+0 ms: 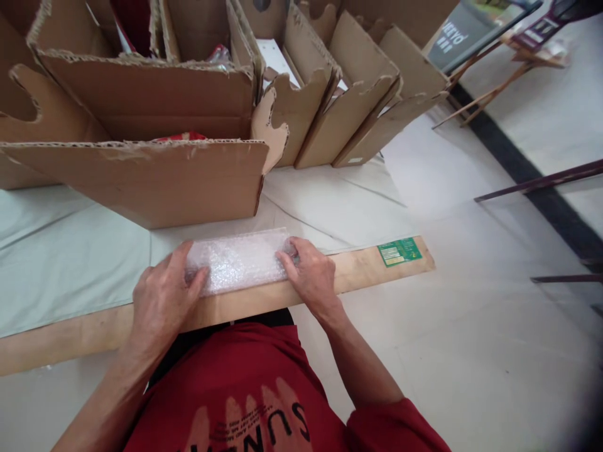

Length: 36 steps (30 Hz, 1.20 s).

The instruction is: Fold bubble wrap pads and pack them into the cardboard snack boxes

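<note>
A long bundle wrapped in clear bubble wrap (pixel 241 258) lies across the near edge of the table (pixel 70 251), partly on its wooden edge strip (pixel 362 269). My left hand (pixel 162 295) presses on the bundle's left end with fingers curled over it. My right hand (pixel 308 271) holds the right end, fingertips on the wrap. What is inside the wrap cannot be made out.
An open cardboard box (pixel 141 169) with something red inside stands just behind the bundle. More open boxes with torn flaps (pixel 339 94) crowd the back of the table. A green label (pixel 399 251) sits on the edge strip. Wooden stands and signs (pixel 475 37) are on the floor at right.
</note>
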{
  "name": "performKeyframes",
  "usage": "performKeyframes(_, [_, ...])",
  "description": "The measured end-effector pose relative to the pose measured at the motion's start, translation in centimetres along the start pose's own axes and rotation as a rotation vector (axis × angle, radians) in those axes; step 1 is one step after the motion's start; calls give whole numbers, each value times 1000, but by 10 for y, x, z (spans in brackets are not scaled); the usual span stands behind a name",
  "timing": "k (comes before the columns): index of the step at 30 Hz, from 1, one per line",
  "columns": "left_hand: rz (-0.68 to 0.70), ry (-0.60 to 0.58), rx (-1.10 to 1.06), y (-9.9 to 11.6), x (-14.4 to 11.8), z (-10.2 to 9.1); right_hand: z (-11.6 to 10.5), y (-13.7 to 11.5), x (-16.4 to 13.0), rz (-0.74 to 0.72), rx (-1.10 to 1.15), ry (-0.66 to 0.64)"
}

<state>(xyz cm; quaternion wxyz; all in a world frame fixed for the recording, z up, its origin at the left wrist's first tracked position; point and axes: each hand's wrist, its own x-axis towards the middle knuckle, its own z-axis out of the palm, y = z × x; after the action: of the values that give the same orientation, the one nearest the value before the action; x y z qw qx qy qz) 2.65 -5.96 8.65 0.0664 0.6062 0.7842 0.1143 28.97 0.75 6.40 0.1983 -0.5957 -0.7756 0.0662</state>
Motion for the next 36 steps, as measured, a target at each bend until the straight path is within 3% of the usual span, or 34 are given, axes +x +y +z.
performKeyframes(4, [30, 75, 20, -15, 6, -4, -4, 6, 15, -46, -31, 65])
performKeyframes(10, [-7, 23, -177, -18, 21, 1, 3, 5, 27, -134, 134, -88])
performKeyframes(13, [-107, -21, -375, -9, 13, -4, -5, 6, 19, -110, 308, -73])
performKeyframes(16, [-225, -41, -720, 5, -10, -11, -17, 11, 24, -98, 368, -40])
performKeyframes(20, [-366, -244, -1117, 29, -40, -8, -26, 17, 57, -157, 259, -76])
performKeyframes(23, [-470, -325, -1255, 44, -46, 1, -37, 20, 66, -204, 179, -2])
performKeyframes(25, [-535, -331, -1297, 50, -44, 5, -50, 20, 47, -311, 175, 44])
performKeyframes(29, [-635, -339, -1352, 57, -40, 5, -66, 4, -31, -571, 236, -33])
performKeyframes(32, [-657, -347, -1385, 60, -44, 6, -45, -19, -78, -582, 188, -75])
performKeyframes(36, [-534, -450, -1311, 45, -59, 8, -5, -33, -89, -449, 251, -12])
